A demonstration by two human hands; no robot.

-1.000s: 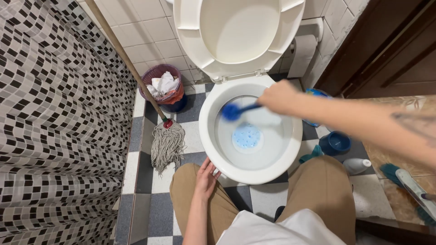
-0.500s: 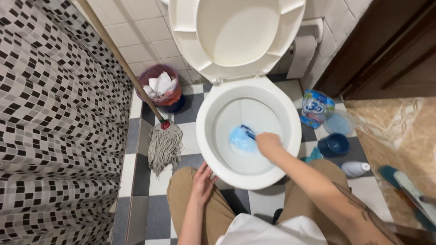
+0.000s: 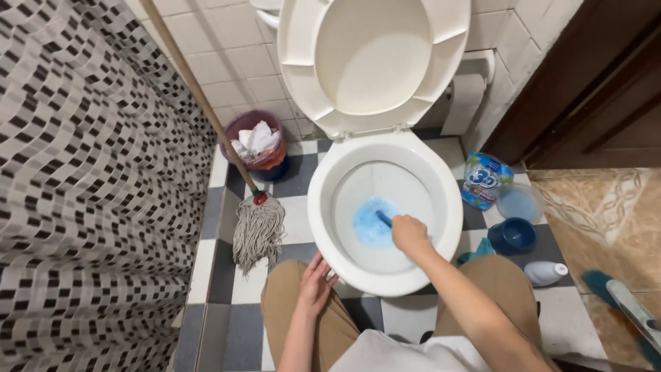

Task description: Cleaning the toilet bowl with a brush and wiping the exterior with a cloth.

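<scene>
Right hand (image 3: 410,233): centre of the frame, reaching down inside the toilet bowl (image 3: 451,207); fingers clenched around the handle of a blue toilet brush (image 3: 381,218).
Toilet brush: head submerged in the blue-tinted water at the bottom of the bowl, just left of the right hand; bristles blurred by the water, only a short dark-blue stretch of handle shows.
Left hand (image 3: 315,281): lower centre, lying flat on the person's left knee, fingers released and spread, tips close to the front rim of the bowl; contact with the rim cannot be told.
Toilet seat and lid (image 3: 375,58): raised upright, top centre, resting back against the white-tiled wall.
Mop (image 3: 257,231): left of the bowl, grey strands on the checkered floor, wooden handle running to the upper left.
Waste basket (image 3: 255,141): purple, behind the mop head, filled with white paper.
Right of bowl: a printed blue packet (image 3: 486,180), a clear lid (image 3: 519,202), a dark-blue cup (image 3: 512,236), a white bottle (image 3: 545,273) lying on its side.
Shower curtain (image 3: 96,200): checked black, grey and white, filling the left side.
</scene>
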